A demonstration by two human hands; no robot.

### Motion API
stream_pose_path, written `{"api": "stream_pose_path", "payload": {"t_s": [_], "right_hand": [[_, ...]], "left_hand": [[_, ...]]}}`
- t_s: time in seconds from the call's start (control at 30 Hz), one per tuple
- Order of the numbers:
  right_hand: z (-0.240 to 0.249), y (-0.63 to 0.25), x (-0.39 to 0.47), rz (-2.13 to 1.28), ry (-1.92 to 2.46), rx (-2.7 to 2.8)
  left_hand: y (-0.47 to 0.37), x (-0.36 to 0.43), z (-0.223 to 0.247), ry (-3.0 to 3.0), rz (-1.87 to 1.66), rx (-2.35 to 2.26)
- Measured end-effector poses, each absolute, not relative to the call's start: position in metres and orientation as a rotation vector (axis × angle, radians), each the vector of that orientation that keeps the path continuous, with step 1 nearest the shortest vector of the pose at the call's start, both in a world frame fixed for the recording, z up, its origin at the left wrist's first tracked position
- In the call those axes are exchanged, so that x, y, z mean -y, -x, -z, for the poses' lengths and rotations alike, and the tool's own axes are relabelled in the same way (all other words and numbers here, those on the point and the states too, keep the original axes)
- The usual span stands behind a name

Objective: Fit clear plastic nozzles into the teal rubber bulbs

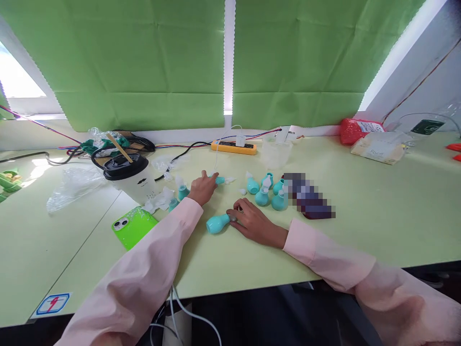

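My left hand (204, 188) reaches over the table with its fingers closed around a small teal squeeze bulb (219, 180), which lies on its side with a clear nozzle pointing right. Closer to me, my right hand (255, 222) pinches the neck end of another teal squeeze bulb (216, 224); a clear piece shows partly between the fingers. Several upright teal bulbs (262, 197) stand beyond my right hand, some with clear nozzles on top. Two more bulbs (183, 192) are left of my left hand, one partly hidden by the sleeve.
At left are a white cup (139, 185) with a black lid, a green phone (134, 227) and crumpled plastic (74, 190). A yellow power strip (234, 148) and clear tub (276, 154) stand behind. To the right lie a blurred dark object (313, 202) and a red packet (351, 132).
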State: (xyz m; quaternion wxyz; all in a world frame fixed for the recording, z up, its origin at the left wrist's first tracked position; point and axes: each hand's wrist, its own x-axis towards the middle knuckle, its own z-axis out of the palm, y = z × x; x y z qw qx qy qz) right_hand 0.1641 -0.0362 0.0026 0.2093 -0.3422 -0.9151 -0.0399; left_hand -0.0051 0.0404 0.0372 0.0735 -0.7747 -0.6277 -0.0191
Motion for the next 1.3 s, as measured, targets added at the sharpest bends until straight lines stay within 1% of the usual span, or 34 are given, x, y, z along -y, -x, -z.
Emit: {"api": "stream_pose_path", "payload": {"t_s": [0.17,0.37,0.53,0.63,0.73,0.77,0.87,0.97,1.07,1.2,1.3], "right_hand": [[0.005,-0.166,0.033,0.155,0.98,2.462],[0.011,-0.169,0.031,0.165,1.106,2.393],[0.007,-0.17,0.035,0.279,1.041,2.299],[0.007,-0.172,0.04,0.27,0.89,2.23],[0.009,-0.174,0.042,0.128,0.791,2.168],[0.01,-0.175,0.042,0.076,0.785,2.149],[0.011,-0.175,0.039,-0.023,0.755,2.131],[0.011,-0.175,0.036,-0.09,0.679,2.115],[0.011,-0.175,0.034,-0.169,0.661,2.085],[0.009,-0.175,0.034,-0.208,0.666,2.035],[0.005,-0.174,0.038,-0.204,0.667,1.985]], "left_hand": [[0.01,-0.036,-0.039,2.299,0.085,1.919],[0.021,-0.028,-0.031,2.407,-0.1,1.893],[0.019,-0.023,-0.032,2.406,-0.03,1.893],[0.011,-0.006,-0.043,2.468,0.226,1.85],[-0.001,0.02,-0.046,2.709,0.906,1.832],[-0.005,0.029,-0.043,2.799,1.085,1.878],[-0.016,0.047,-0.029,3.075,1.447,2.075],[-0.022,0.051,-0.015,3.094,1.758,2.327],[-0.022,0.048,-0.01,3.06,1.95,2.464],[-0.02,0.046,-0.011,3.08,2.012,2.54],[-0.018,0.046,-0.011,3.156,2.002,2.384]]}}
